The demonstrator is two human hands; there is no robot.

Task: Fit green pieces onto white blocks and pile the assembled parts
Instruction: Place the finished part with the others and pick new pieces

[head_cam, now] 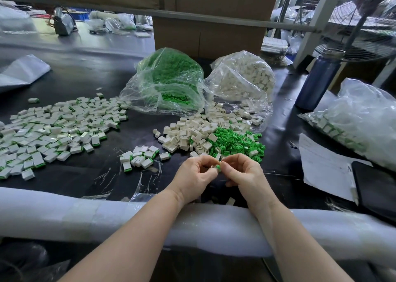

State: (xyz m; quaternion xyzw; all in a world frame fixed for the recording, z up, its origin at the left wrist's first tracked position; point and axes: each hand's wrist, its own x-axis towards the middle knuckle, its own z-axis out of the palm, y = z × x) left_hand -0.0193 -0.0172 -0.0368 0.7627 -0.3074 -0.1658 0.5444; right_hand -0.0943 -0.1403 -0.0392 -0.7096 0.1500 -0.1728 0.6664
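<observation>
free: bare table [90, 174] by hands | blocked: loose pile [205, 136] ahead

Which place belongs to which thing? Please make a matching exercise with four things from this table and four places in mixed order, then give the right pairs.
Things:
1. bag of green pieces
2. dark blue bottle
3. big spread of assembled parts
4. black tablet

Places:
A. near the table's right edge, on the paper sheet
B. left part of the table
C. far middle, left of the bag of white blocks
D. far right, standing upright

Pairs: 1-C, 2-D, 3-B, 4-A
</observation>
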